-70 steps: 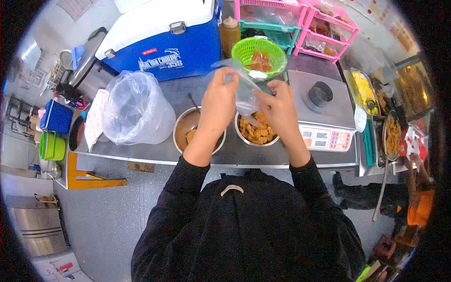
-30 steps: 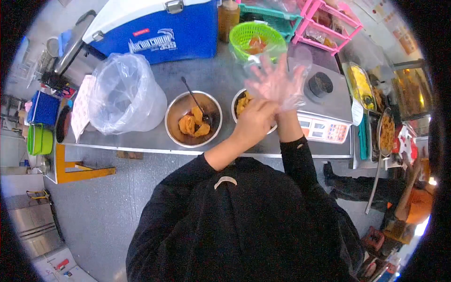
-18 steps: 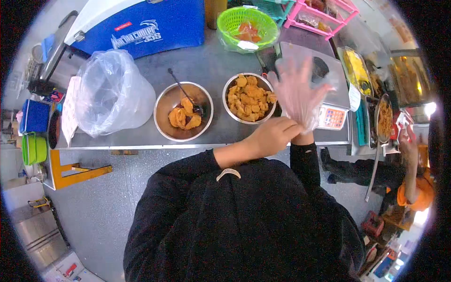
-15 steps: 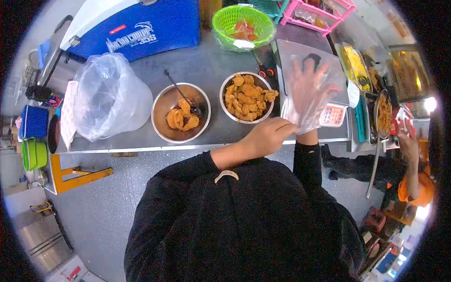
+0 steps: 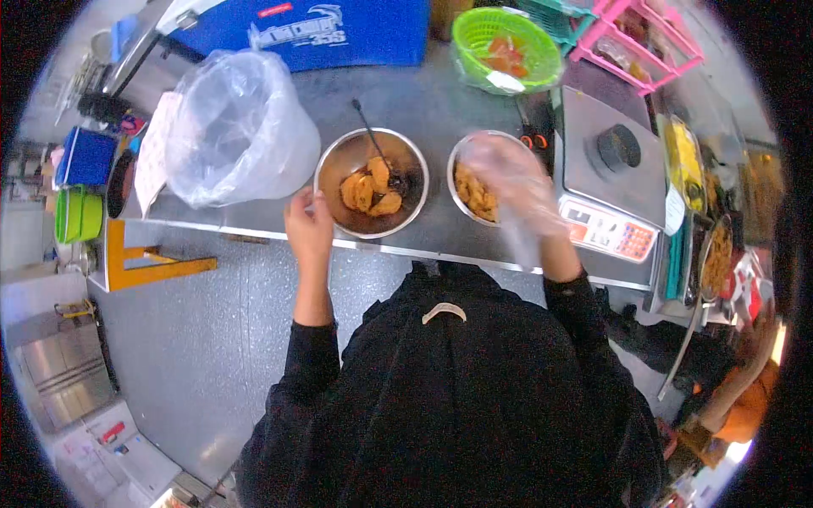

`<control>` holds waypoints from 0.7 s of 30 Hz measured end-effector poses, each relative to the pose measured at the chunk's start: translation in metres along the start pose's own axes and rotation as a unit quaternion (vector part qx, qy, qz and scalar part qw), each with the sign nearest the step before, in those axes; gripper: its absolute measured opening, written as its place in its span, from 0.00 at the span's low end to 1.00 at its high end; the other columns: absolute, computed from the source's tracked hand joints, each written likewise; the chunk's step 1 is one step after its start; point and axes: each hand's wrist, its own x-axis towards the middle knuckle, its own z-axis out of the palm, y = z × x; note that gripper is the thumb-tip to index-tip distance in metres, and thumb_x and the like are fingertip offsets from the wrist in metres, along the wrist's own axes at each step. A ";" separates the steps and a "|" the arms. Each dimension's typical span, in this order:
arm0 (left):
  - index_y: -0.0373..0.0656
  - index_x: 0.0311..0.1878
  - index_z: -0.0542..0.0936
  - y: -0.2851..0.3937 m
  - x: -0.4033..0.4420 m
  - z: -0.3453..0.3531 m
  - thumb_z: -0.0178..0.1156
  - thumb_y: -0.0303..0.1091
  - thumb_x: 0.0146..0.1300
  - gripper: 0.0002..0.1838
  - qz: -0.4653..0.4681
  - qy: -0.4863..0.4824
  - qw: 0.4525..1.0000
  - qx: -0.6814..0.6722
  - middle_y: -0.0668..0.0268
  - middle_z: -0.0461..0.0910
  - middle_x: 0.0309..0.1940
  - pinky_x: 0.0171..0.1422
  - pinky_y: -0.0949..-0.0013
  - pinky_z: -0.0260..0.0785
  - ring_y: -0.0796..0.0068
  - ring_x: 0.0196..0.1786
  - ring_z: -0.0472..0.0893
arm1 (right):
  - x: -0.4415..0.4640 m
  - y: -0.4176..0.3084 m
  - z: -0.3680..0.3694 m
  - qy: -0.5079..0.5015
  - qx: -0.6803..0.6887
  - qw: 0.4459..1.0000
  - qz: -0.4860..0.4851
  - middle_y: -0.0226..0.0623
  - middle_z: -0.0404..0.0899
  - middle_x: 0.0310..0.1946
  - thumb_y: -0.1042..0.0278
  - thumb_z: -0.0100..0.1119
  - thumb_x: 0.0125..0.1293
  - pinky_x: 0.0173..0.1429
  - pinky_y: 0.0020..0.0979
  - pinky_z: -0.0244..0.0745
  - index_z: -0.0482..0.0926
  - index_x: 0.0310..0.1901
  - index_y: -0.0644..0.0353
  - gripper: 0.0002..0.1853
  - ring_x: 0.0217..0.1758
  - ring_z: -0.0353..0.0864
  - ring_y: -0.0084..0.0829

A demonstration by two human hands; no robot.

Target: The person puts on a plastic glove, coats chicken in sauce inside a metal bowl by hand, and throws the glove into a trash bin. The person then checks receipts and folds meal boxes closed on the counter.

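Observation:
My left hand (image 5: 308, 222) is bare, its fingertips pinched at the left rim of a metal bowl (image 5: 411, 212). In that bowl lie a few pieces of fried chicken (image 5: 362, 191) with dark sauce, and a black-handled utensil (image 5: 367, 123) leans inside it. My right hand (image 5: 512, 173), in a clear plastic glove, is over a second metal bowl (image 5: 454, 173) heaped with fried pieces (image 5: 476, 196). Motion blurs its fingers, and the hand hides much of that bowl. Whether it touches the food I cannot make out.
Left of the bowls stands a bag-lined container (image 5: 241, 140). A kitchen scale (image 5: 605, 173) bears a black round object (image 5: 619, 147). Behind are a blue cooler (image 5: 339, 38), a green basket (image 5: 508, 55), orange-handled scissors (image 5: 533, 140) and a pink rack (image 5: 639, 46). Another person (image 5: 745, 398) is at right.
My left hand has gone from the glove's cuff to the left bowl. My gloved right hand has moved left from above the scale to the right bowl. The view has shifted.

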 end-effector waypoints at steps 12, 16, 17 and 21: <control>0.39 0.33 0.78 -0.004 -0.007 -0.012 0.56 0.37 0.51 0.12 0.016 -0.205 0.978 0.037 0.51 0.77 0.26 0.40 0.58 0.66 0.51 0.32 0.76 | 0.128 0.042 0.134 -0.227 -0.305 0.923 0.050 0.49 0.77 0.33 0.54 0.51 0.52 0.43 0.40 0.70 0.78 0.33 0.59 0.17 0.38 0.76 0.46; 0.43 0.33 0.78 0.052 0.030 -0.013 0.54 0.37 0.51 0.10 0.366 0.059 0.927 0.060 0.55 0.77 0.29 0.48 0.57 0.63 0.56 0.36 0.76 | 0.115 0.025 0.118 -0.281 -0.266 0.920 -0.059 0.48 0.76 0.32 0.57 0.55 0.51 0.42 0.38 0.69 0.77 0.36 0.59 0.15 0.36 0.76 0.45; 0.44 0.32 0.78 0.049 0.042 0.003 0.53 0.36 0.51 0.09 0.424 0.072 0.898 0.090 0.56 0.77 0.29 0.47 0.58 0.64 0.58 0.35 0.76 | 0.107 0.009 0.110 -0.285 -0.253 0.921 -0.077 0.47 0.76 0.32 0.57 0.56 0.51 0.42 0.39 0.69 0.77 0.36 0.59 0.15 0.37 0.76 0.45; 0.47 0.26 0.79 0.044 0.063 0.029 0.52 0.33 0.49 0.07 0.466 -0.103 0.841 0.256 0.60 0.78 0.25 0.43 0.61 0.66 0.63 0.35 0.78 | 0.108 0.006 0.107 -0.301 -0.290 0.903 -0.097 0.45 0.77 0.35 0.59 0.60 0.48 0.44 0.36 0.69 0.78 0.38 0.58 0.17 0.38 0.76 0.42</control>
